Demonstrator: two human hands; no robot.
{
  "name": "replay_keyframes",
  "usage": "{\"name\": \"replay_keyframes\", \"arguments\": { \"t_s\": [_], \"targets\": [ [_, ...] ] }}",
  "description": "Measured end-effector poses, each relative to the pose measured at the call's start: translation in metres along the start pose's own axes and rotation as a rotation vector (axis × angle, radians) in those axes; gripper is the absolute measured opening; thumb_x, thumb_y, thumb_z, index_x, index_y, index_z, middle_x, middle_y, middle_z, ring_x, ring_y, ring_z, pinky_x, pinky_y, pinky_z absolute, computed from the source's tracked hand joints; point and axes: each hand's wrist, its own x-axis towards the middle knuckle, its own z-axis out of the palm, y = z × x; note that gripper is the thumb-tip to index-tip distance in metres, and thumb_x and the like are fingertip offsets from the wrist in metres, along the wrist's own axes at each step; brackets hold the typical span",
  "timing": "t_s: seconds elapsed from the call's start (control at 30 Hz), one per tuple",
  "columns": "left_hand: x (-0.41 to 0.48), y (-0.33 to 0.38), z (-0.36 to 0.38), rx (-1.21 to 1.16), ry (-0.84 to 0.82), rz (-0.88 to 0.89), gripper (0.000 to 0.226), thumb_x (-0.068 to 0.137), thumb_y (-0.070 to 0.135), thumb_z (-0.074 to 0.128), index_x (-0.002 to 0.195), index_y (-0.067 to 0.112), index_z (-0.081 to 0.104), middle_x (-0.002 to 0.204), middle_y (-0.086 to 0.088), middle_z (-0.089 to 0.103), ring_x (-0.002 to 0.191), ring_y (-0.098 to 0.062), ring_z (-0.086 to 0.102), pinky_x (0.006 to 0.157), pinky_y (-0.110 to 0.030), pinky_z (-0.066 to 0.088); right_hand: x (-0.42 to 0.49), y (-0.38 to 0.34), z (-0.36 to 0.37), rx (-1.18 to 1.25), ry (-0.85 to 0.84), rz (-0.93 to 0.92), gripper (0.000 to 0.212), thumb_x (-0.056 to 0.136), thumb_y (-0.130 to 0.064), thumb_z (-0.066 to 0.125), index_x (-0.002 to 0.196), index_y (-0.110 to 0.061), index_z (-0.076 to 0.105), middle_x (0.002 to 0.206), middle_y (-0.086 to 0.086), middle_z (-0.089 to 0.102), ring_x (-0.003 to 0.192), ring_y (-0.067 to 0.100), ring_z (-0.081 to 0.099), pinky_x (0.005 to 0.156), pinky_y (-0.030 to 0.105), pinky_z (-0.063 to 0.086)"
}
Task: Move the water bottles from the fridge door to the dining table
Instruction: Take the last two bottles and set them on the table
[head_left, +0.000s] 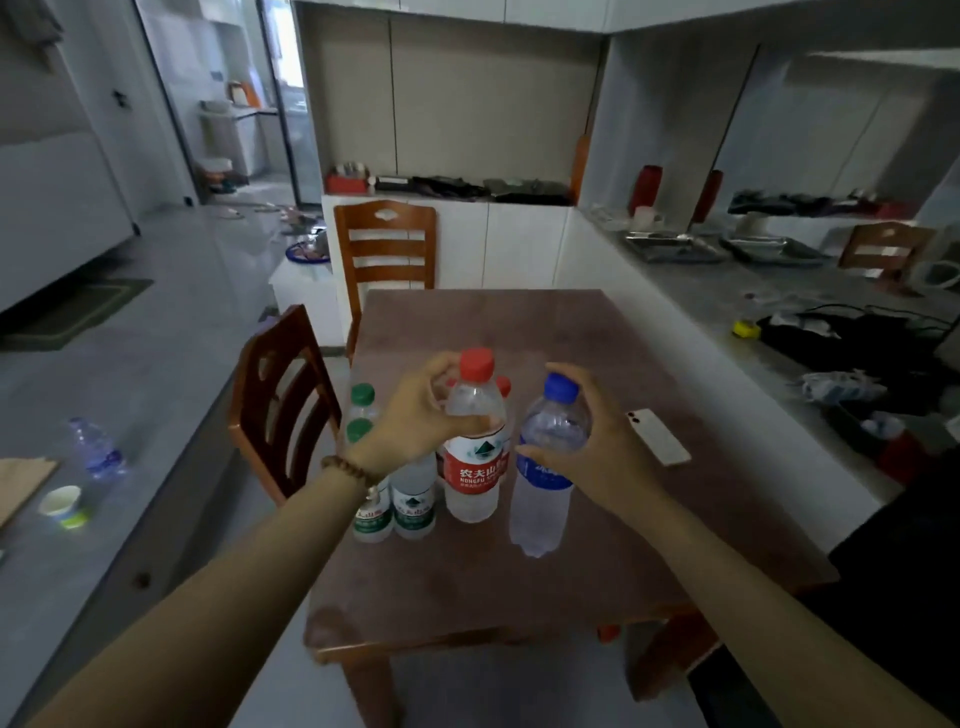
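Note:
My left hand (415, 415) grips a red-capped water bottle (475, 467) round its shoulder; the bottle stands on or just above the brown dining table (519, 587). My right hand (597, 452) holds a blue-capped bottle (540, 499) by its upper part, just right of the red one. Two green-capped bottles (413, 504) stand on the table under my left wrist. More red-capped bottles (503, 385) are partly hidden behind the one I hold. The fridge door is not in view.
A white phone (658, 435) lies on the table right of my right hand. Two wooden chairs (283, 395) stand at the table's left and far sides. A grey counter (779, 312) with clutter runs along the right. Another bottle (96, 449) and a cup stand on the left surface.

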Motion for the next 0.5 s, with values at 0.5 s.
{"name": "replay_keyframes", "arguments": {
  "t_s": [0.5],
  "targets": [
    [0.051,-0.094,0.013,0.601,-0.207,0.026,0.059,0.059,0.042,0.084,0.108,0.018,0.061,0.103,0.002,0.069,0.091,-0.017,0.064,0.080,-0.036,0.053,0.035,0.105,0.071,0.088,-0.137,0.122,0.063,0.069,-0.018,0.081,0.112,-0.032,0.038,0.098,-0.019,0.048,0.088,0.000,0.055,0.076,0.016,0.047]
  ]
}}
